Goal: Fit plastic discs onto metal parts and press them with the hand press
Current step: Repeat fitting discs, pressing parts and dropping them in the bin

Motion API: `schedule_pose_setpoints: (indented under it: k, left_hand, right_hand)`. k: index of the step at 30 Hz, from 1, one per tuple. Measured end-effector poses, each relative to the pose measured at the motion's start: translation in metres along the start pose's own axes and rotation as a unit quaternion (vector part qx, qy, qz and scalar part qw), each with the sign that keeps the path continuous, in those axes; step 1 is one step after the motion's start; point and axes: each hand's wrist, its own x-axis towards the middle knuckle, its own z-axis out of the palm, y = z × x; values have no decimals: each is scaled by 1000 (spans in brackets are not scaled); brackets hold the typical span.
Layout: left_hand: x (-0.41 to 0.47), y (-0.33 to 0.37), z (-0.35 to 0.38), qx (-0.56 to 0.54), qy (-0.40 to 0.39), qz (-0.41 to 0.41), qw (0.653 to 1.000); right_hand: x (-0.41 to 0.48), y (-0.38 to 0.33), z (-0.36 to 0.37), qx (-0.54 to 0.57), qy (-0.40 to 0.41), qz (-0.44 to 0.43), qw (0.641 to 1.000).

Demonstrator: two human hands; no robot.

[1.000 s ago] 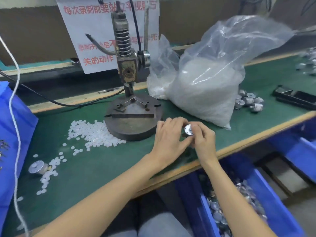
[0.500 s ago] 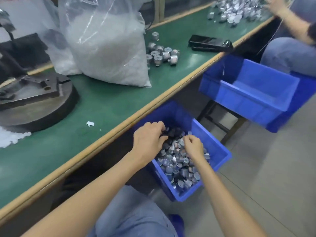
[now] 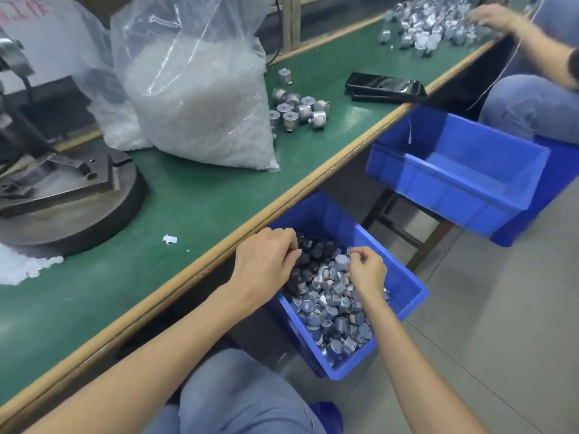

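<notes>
A blue bin (image 3: 415, 288) below the table's front edge is full of small metal cylinder parts (image 3: 329, 311). Both my hands are inside it. My left hand (image 3: 266, 264) is at the bin's far left corner with its fingers curled down into the parts; what they enclose is hidden. My right hand (image 3: 368, 272) is over the middle of the pile, thumb and fingers pinched together next to a metal part (image 3: 341, 261). The hand press (image 3: 69, 208) stands on the green table at the left. White plastic discs (image 3: 18, 267) lie loose beside its base.
A big clear bag of discs (image 3: 200, 98) stands behind the press. Several metal parts (image 3: 297, 109) and a black phone (image 3: 385, 86) lie on the table. A second blue bin (image 3: 454, 170) sits to the right. Another person's hand (image 3: 492, 17) works a pile of parts (image 3: 429, 23).
A second ago both hands held a metal part above the table by the press. They have dropped into the blue bin, and my view has swung right and down.
</notes>
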Motion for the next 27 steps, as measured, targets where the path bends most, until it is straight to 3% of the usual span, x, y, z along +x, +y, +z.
schedule_pose_setpoints:
  k: [5,11,16,20,27]
  left_hand:
    - [-2,-16,-34,0,39,-9,999]
    - [-8,-61,-101,56,106,-12,993]
    - [-41,-115,-170,138,154,-127,970]
    - [-96,-154,-238,190,136,-266,935]
    - [-223,-177,-316,295,89,-431,848]
  right_hand:
    - [-24,-75,12,67,-2,-135,989]
    - [-80,-184,60,118,-105,-346,925]
    - [-139,-249,124,138,-220,-430,865]
    - [-208,-297,172,153,-317,-496,793]
    - [-364,-339,227,125,-464,-618,622]
